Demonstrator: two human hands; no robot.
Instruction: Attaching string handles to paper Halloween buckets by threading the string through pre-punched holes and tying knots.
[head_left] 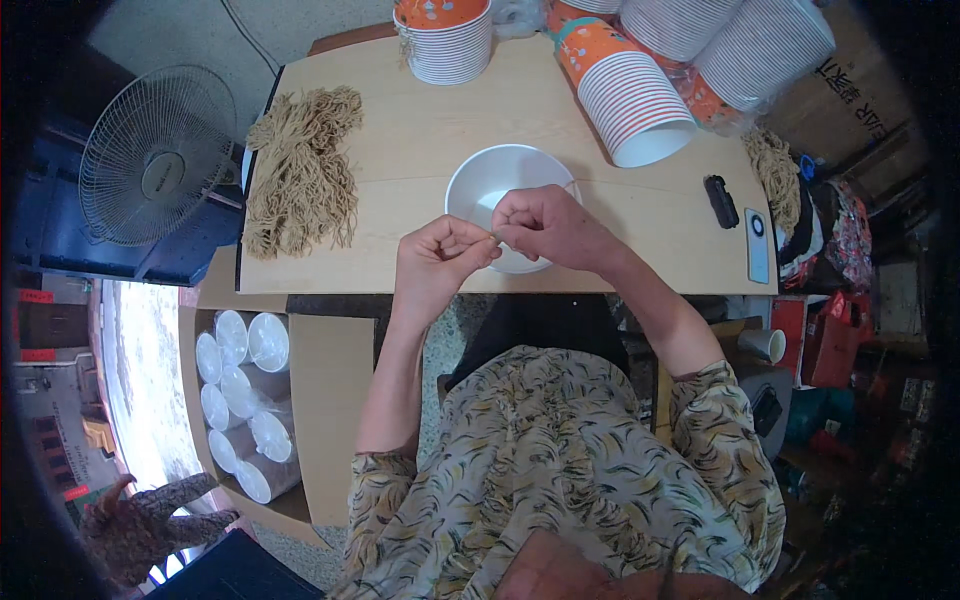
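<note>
A round white paper tub point(472, 172) stands near the table's front edge, its inside facing up. Over its near side my left hand point(440, 258) and my right hand point(555, 228) meet, with thumb and fingers pinched together on each. Their fingertips almost touch at a tiny spot, and whatever is pinched there is too small to make out. A thin strand shows by the tub's right rim. To the left lies a loose heap of tan strings point(305, 175), apart from both hands.
Nested orange-and-white paper tubs point(640, 105) lie at the back right, and another stack point(448, 50) stands at the back. A black object point(720, 202) and a phone point(758, 245) lie at the right edge. Left are a fan point(160, 165) and a carton point(335, 420) of wrapped white tubs.
</note>
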